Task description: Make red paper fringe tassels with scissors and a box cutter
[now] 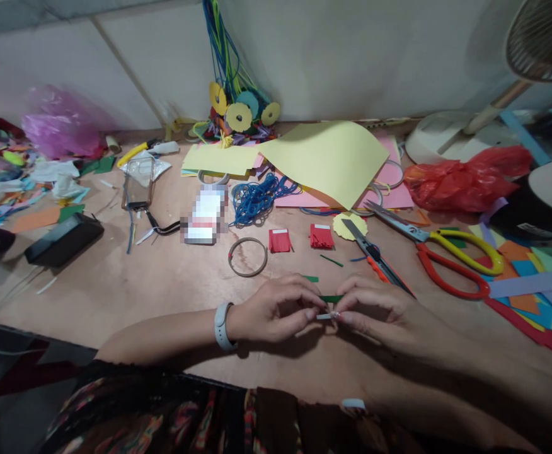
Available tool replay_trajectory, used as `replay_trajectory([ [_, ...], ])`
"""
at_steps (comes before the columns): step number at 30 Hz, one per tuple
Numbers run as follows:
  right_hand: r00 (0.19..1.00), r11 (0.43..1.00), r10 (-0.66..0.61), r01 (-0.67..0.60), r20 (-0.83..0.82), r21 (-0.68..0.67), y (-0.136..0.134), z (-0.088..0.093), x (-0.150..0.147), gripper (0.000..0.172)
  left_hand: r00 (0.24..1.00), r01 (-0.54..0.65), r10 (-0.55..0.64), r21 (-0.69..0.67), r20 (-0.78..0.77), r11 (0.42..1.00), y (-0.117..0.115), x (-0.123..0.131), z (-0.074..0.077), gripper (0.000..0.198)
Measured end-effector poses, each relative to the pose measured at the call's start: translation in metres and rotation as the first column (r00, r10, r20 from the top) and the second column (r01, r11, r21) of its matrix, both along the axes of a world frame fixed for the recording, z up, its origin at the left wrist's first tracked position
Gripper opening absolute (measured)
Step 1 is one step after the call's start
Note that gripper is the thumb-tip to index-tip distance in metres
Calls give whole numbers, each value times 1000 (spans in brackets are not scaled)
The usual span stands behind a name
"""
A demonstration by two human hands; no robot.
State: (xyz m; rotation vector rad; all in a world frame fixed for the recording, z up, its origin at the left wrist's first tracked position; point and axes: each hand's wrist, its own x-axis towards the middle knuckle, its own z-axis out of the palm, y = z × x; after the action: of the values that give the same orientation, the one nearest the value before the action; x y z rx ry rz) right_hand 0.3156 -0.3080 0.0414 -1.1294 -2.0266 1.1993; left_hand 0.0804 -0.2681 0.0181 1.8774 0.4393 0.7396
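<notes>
My left hand (276,310) and my right hand (375,310) meet low over the wooden table (115,284). Both are closed in a pinch on a small strip of green paper (331,298), with a thin pale piece (326,316) held just below it between the fingertips. A white band sits on my left wrist (222,326). Just beyond the hands lie two folded red paper pieces (280,240) (321,236), a yellow paper disc (349,226), a utility knife (375,257) and a thin ring (247,256).
Large scissors with yellow and red handles (450,255) lie to the right beside coloured paper scraps (535,277). Yellow and pink sheets (333,157), blue cord (259,198), a red plastic bag (460,183), a fan base (441,135) and paper flowers (238,113) crowd the back. A black box (63,239) sits left.
</notes>
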Motion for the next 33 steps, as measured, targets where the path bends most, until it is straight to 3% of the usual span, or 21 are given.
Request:
replay_trajectory([
  [3,1000,1000,-4,4,-5,9,1,2,-1,32,1000,20,-19,-79,6,997,-1,0,-2,13],
  [5,1000,1000,-6,6,-2,-28,2,4,0,32,999,-22,28,-230,25,973,-3,0,-4,13],
  [8,1000,998,-18,18,3,-66,3,4,2,29,993,-83,113,-490,32,868,-5,0,-5,23],
  [12,1000,998,-22,21,-18,-59,3,2,2,24,996,-70,14,-642,-92,764,-5,0,-5,38],
  [20,1000,998,-15,15,-1,-66,4,-4,3,27,990,-91,-7,-667,-143,740,-4,1,-7,35],
  [25,987,987,-129,120,-90,-103,3,-8,6,27,987,-137,31,-725,-158,675,-4,4,-5,36],
  [33,965,952,-246,222,-94,-211,4,-10,-4,36,993,-65,-10,-624,-116,779,-5,2,-8,37],
])
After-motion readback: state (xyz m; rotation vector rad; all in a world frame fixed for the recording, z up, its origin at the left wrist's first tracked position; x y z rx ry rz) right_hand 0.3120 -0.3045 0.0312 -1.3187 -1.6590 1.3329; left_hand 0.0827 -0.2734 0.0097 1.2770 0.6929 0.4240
